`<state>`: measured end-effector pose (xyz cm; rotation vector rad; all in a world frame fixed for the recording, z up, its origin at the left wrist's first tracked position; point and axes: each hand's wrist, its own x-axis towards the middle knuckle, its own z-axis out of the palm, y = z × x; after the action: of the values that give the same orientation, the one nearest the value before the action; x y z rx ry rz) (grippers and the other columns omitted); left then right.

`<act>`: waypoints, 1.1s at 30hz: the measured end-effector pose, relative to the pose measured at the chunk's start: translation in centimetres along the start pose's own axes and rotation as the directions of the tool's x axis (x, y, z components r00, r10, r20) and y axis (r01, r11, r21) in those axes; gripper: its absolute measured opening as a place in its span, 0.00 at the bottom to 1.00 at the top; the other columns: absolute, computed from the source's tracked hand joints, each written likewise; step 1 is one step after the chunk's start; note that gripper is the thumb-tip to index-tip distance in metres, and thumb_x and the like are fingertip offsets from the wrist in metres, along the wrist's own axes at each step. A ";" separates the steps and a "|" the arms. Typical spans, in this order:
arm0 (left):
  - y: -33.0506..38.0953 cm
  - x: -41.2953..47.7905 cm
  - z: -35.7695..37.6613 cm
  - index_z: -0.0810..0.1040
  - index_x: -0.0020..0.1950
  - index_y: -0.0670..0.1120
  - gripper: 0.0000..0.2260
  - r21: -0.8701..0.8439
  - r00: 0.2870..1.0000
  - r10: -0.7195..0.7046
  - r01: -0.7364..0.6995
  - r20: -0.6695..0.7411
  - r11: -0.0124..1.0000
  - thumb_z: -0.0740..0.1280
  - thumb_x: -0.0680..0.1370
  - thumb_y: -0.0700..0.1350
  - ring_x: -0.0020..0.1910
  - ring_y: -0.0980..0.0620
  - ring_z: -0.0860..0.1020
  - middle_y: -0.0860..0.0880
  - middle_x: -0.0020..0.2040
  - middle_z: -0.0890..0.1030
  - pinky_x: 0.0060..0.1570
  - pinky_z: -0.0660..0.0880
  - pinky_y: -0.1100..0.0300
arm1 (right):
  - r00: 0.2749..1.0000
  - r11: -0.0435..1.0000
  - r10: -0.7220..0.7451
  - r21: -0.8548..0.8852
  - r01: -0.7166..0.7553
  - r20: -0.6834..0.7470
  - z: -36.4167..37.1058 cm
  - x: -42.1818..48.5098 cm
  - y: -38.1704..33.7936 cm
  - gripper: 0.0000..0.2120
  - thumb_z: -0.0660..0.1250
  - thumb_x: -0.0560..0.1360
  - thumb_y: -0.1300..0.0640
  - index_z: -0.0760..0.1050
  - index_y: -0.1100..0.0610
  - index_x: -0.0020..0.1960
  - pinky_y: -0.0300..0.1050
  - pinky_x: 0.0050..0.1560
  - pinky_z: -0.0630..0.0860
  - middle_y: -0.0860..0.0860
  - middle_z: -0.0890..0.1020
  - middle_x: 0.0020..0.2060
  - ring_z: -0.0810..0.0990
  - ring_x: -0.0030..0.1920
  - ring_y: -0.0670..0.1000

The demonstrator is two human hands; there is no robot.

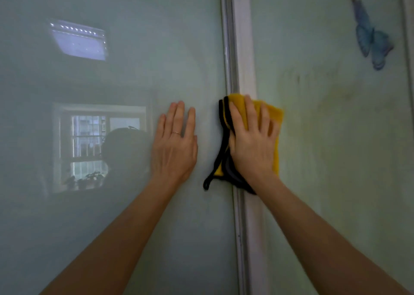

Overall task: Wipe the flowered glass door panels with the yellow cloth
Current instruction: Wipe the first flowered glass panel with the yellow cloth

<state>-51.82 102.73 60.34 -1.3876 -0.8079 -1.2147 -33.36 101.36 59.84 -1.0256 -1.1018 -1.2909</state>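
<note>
Two pale green glass door panels fill the view, the left panel [112,82] and the right panel [324,138], split by a white frame strip [243,48]. My right hand [253,142] presses the folded yellow cloth [274,113], edged in black, flat against the frame strip and the right panel's left edge, fingers straight and spread. My left hand [175,142] rests flat on the left panel with straight fingers, just left of the frame. Faint streaks show on the right panel above and beside the cloth.
A blue butterfly decal [371,39] sits high on the right panel. A metal rail [228,48] runs beside the white frame strip. The left panel reflects a window, plants and a ceiling light. Another frame edge [408,26] stands at the far right.
</note>
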 end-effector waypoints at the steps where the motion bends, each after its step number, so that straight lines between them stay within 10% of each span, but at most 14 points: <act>1: 0.3 0.0 0.1 0.66 0.78 0.38 0.23 -0.013 1.000 -0.006 0.006 0.001 1.000 0.57 0.83 0.44 0.78 0.36 0.62 0.35 0.78 0.64 0.77 0.57 0.41 | 0.997 0.999 0.036 0.037 -0.038 0.063 -0.1 -1.9 -0.2 0.31 0.65 0.74 0.58 0.69 0.52 0.77 0.63 0.73 0.62 0.58 0.66 0.79 0.65 0.76 0.65; 19: 4.6 -1.1 2.4 0.62 0.78 0.35 0.25 0.052 1.000 0.007 -0.006 -0.005 0.999 0.58 0.82 0.41 0.78 0.38 0.61 0.37 0.78 0.63 0.77 0.57 0.42 | 0.965 0.841 0.049 0.511 -0.179 0.258 1.2 0.5 3.5 0.28 0.50 0.84 0.45 0.55 0.51 0.82 0.53 0.80 0.50 0.54 0.56 0.82 0.55 0.82 0.55; 25: 4.8 -1.0 2.5 0.57 0.80 0.35 0.29 0.111 0.997 0.003 -0.012 0.074 0.994 0.54 0.83 0.51 0.80 0.39 0.56 0.37 0.81 0.58 0.79 0.49 0.43 | 0.886 0.805 0.193 0.449 -0.389 0.421 -0.4 -8.8 5.1 0.29 0.47 0.81 0.47 0.47 0.47 0.81 0.59 0.80 0.45 0.52 0.55 0.82 0.53 0.82 0.56; 33: 4.9 -1.0 2.1 0.55 0.80 0.35 0.31 0.141 0.995 0.018 -0.032 0.102 0.989 0.53 0.83 0.53 0.80 0.39 0.55 0.36 0.81 0.56 0.79 0.49 0.43 | 0.857 0.812 0.286 0.367 -0.454 0.429 0.1 0.3 3.4 0.35 0.40 0.75 0.39 0.50 0.43 0.82 0.61 0.79 0.46 0.47 0.54 0.83 0.51 0.82 0.59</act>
<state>-47.02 103.97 58.22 -1.3461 -0.9274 -1.0533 -29.96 101.54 60.31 -1.0642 -1.3133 -0.4885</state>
